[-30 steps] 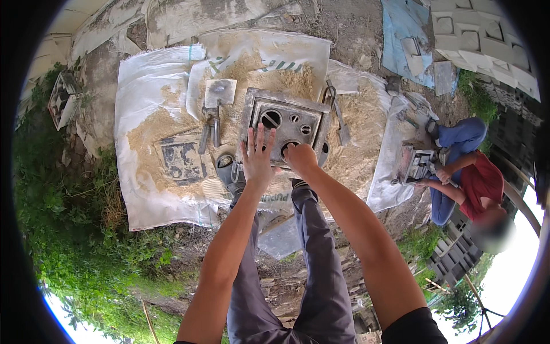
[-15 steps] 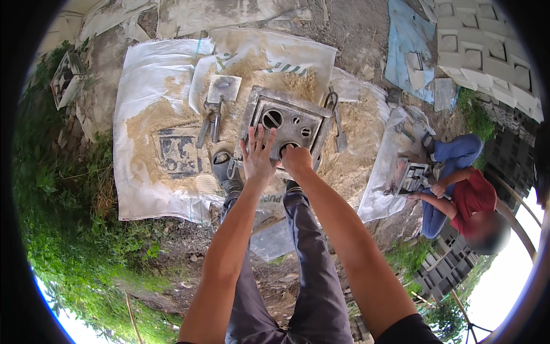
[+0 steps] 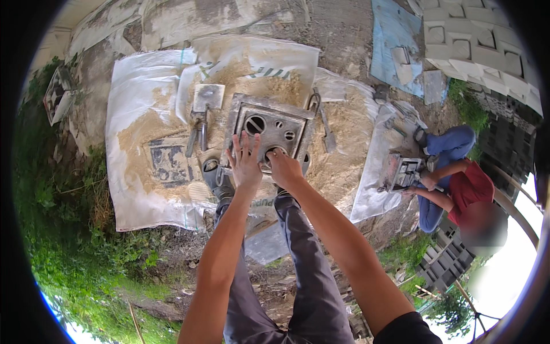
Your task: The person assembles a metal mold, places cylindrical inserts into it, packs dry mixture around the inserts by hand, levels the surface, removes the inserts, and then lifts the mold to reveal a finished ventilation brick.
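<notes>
In front of my feet stands a square grey metal mould (image 3: 269, 136), its top pierced by round holes of different sizes, some crossed by a bar. My left hand (image 3: 247, 170) lies on its near left part, palm down, with fingers spread. My right hand (image 3: 286, 170) is closed, its fingertips curled into the near round hole. Whether they grip a bar or the hole's edge is hidden. Left of the mould are a square-bladed trowel (image 3: 208, 98) and a narrow hand tool (image 3: 191, 142). A small trowel (image 3: 329, 139) lies to the right.
Sand covers white woven sacks (image 3: 129, 195) beneath the mould. A dark rectangular patterned patch (image 3: 172, 161) lies in the sand at left. At right, a person in a red shirt (image 3: 472, 186) sits working at another mould (image 3: 405, 173). Pale blocks (image 3: 458, 46) are stacked at the far right.
The whole scene has shifted a little to the left in view. My hands stay on the mould in much the same pose.
</notes>
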